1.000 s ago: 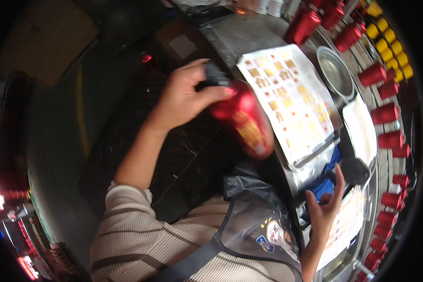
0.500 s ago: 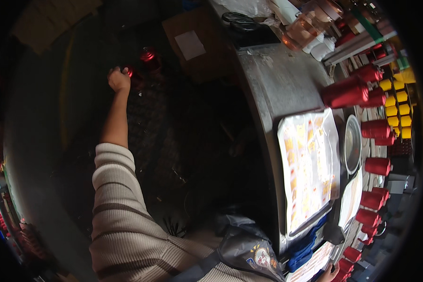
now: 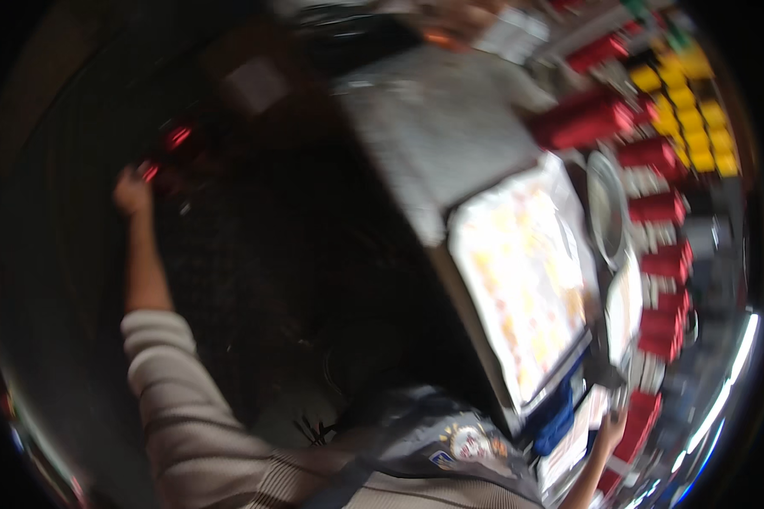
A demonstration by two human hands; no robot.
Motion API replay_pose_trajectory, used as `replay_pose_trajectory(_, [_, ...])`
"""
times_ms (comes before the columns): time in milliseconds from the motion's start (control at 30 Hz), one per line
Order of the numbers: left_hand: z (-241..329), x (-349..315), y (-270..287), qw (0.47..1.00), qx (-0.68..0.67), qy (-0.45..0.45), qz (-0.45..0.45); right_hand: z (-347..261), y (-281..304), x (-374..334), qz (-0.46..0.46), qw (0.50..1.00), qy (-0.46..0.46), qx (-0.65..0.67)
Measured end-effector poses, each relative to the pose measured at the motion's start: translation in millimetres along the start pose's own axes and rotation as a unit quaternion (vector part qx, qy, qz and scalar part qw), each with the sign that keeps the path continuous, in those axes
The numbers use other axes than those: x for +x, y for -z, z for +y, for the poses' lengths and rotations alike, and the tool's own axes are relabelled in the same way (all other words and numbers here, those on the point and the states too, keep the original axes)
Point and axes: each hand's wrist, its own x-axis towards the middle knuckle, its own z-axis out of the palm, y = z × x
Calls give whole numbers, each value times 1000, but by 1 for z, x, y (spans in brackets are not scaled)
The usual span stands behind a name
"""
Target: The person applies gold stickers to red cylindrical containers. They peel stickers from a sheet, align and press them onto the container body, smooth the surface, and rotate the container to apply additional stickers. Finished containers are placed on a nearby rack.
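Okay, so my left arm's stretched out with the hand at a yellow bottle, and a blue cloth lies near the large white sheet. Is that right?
Not quite: the bottle at your outstretched left hand is red, as the head view shows. The blue cloth does lie near the large white sheet.

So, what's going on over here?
A person has their left hand stretched out to the left at a red bottle, with a second red bottle just beyond it; blur hides the exact grip. Their right hand is over by the metal table, near a blue cloth. A bright patterned sheet lies there, and more red bottles line the right side.
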Motion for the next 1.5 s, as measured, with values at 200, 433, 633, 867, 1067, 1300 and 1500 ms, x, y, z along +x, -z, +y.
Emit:
replay_pose_trajectory(200, [-82,34,9,996,32,79,-15,-78,-32,5,29,996,15,80])
replay_pose_trajectory(433, [375,-106,199,844,-535,26,-24,-53,-9,-22,113,966,5,231])
replay_pose_trajectory(633, [637,-198,181,796,-463,-382,-79,-124,-6,-53,106,930,65,347])
replay_pose_trajectory(867, [703,-167,115,848,-416,-328,22,-54,-9,-124,126,885,-66,444])
replay_pose_trajectory(1067, [678,-263,271,730,-535,-424,-13,-38,-37,-146,115,831,-122,530])
replay_pose_trajectory(1300, [616,-443,345,288,-572,-99,-762,-141,-20,-123,-9,762,254,595])
replay_pose_trajectory(1500, [606,-530,361,356,-440,-105,-818,-121,-52,-162,13,795,164,584])
